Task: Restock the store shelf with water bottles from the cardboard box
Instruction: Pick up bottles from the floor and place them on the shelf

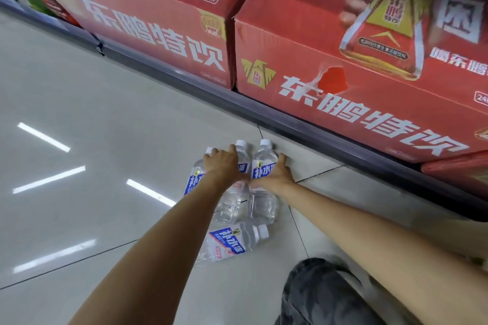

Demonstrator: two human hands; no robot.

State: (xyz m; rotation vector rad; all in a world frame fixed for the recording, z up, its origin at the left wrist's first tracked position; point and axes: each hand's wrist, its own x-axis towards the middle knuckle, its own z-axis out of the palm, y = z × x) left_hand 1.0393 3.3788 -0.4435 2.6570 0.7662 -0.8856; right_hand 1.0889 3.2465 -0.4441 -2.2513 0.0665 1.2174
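Head: bottles [232,203] under both hands [224,163].

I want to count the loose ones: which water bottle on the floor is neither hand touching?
The bottle nearest the person, lying crosswise with its white cap pointing right. The other three lie side by side under the left hand and right hand.

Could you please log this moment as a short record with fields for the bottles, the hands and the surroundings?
bottles: four water bottles lying on the floor; three side by side, fourth bottle nearer the person
left hand: over left bottle and middle bottle
right hand: on right bottle
behind: red cartons on low shelf edge
cardboard supply box: not in view
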